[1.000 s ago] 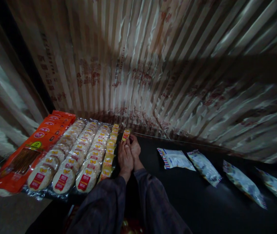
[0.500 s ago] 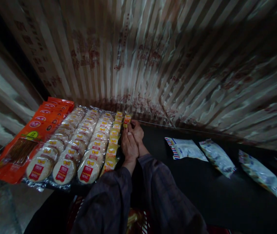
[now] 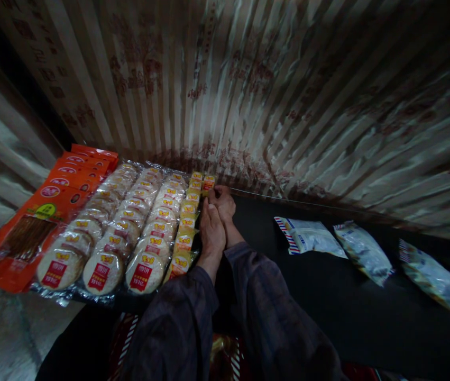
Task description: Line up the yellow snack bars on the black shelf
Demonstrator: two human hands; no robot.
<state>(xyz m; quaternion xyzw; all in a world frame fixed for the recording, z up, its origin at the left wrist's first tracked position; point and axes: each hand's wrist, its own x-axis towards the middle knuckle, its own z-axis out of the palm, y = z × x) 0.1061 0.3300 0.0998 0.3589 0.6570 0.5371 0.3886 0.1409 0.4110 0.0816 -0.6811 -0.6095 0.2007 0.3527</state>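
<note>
A small yellow snack packet (image 3: 208, 183) lies upright in line beside the far end of a row of like yellow packets (image 3: 187, 222). My right hand (image 3: 223, 202) has its fingers curled, the fingertips at the packet's lower edge. Just below, my left hand (image 3: 212, 228) lies along the row with its fingers stretched forward towards the same packet, and its side rests against my right hand. Whether the left fingertips touch the packet is hard to see. Left of the yellow row are several columns of round rice crackers (image 3: 143, 270) in clear wrappers.
Orange snack bags (image 3: 30, 241) overlap at the far left. White and blue packets (image 3: 312, 236) lie spaced out on the black tabletop (image 3: 320, 317) to the right. Striped curtain-like sheeting (image 3: 225, 106) hangs behind, with a thin string (image 3: 288, 200) along the table's back edge.
The whole view has shifted slightly. My right fingers have come closer in to the lower edge of the single yellow packet, which sits almost the same beside its row.
</note>
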